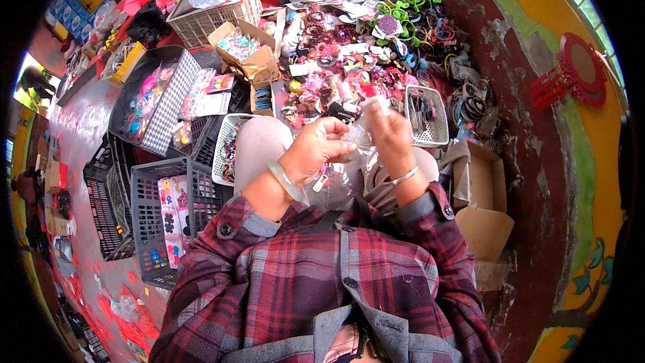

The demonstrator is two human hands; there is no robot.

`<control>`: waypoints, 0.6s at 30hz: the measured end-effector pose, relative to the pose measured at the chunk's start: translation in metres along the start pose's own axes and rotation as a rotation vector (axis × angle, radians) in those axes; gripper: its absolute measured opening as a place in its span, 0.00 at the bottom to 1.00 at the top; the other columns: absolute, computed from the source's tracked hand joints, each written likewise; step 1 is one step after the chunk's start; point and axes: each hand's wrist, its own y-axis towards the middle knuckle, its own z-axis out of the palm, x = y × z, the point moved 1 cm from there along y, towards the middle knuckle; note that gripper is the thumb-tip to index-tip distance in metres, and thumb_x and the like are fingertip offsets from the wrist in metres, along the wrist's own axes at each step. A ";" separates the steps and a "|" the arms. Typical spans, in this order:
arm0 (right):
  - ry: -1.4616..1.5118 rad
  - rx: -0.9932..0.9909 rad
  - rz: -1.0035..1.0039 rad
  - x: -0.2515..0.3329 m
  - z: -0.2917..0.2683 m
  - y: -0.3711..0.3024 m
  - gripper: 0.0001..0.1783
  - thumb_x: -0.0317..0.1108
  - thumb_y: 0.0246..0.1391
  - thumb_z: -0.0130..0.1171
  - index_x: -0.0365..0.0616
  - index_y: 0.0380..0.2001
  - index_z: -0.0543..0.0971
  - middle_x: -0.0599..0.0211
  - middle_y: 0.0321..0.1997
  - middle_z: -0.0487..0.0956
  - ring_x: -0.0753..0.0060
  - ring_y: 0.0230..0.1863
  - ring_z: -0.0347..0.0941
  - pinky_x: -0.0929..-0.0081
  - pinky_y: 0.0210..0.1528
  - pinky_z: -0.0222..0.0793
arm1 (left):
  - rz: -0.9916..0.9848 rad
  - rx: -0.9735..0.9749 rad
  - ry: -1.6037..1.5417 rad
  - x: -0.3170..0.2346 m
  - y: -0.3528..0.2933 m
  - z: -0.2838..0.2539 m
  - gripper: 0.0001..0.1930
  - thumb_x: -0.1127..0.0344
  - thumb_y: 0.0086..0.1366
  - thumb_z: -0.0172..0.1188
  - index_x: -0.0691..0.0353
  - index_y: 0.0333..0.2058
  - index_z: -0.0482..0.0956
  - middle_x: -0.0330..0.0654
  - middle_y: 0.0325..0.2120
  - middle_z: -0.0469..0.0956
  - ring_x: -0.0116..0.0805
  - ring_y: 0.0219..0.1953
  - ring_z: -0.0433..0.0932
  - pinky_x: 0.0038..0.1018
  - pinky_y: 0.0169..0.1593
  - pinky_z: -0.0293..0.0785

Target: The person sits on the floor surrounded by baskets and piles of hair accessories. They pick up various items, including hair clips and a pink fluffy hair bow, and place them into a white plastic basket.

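My left hand (314, 149) and my right hand (390, 136) meet in front of my chest over my knees. Both pinch a small clear plastic packet (358, 136) between their fingers; what is inside it is too small to tell. A pale green bangle (287, 181) circles my left wrist and a thin silver bangle (405, 175) my right. Plaid red sleeves cover both forearms. Just beyond my hands lies a dense heap of small colourful hair accessories and trinkets (336, 74).
Black plastic crates (158, 208) with packed items stand at my left. A white mesh basket (427, 115) sits at the right of the heap, an open cardboard box (480, 188) beside my right knee. A white basket (208, 13) and small cartons stand further back. A painted wall rises at right.
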 end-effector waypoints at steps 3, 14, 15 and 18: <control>0.114 -0.128 0.208 0.006 -0.038 0.015 0.26 0.52 0.56 0.43 0.37 0.28 0.76 0.68 0.19 0.73 0.78 0.18 0.66 0.80 0.19 0.59 | 0.009 -0.149 -0.244 -0.003 -0.002 -0.006 0.11 0.75 0.56 0.55 0.63 0.38 0.67 0.42 0.34 0.74 0.32 0.37 0.76 0.30 0.39 0.76; 0.594 -0.025 0.391 -0.001 -0.032 0.003 0.16 0.41 0.57 0.44 0.38 0.39 0.72 0.64 0.31 0.75 0.71 0.30 0.72 0.74 0.33 0.69 | 0.190 -0.175 -0.423 -0.010 -0.003 -0.005 0.09 0.77 0.57 0.52 0.62 0.37 0.68 0.42 0.36 0.74 0.33 0.38 0.75 0.30 0.41 0.75; 0.644 -0.063 0.451 -0.011 -0.034 0.005 0.14 0.38 0.57 0.45 0.40 0.40 0.71 0.66 0.32 0.75 0.72 0.32 0.72 0.73 0.35 0.70 | 0.207 -0.218 -0.385 -0.010 -0.002 -0.003 0.09 0.77 0.57 0.52 0.63 0.38 0.68 0.42 0.36 0.74 0.33 0.38 0.75 0.29 0.41 0.75; 0.657 -0.066 0.266 -0.009 -0.028 0.005 0.13 0.39 0.57 0.45 0.41 0.38 0.72 0.68 0.31 0.74 0.75 0.29 0.71 0.77 0.34 0.68 | 0.226 -0.207 -0.355 -0.013 -0.003 0.001 0.11 0.78 0.58 0.50 0.64 0.40 0.67 0.40 0.36 0.74 0.31 0.37 0.75 0.27 0.41 0.74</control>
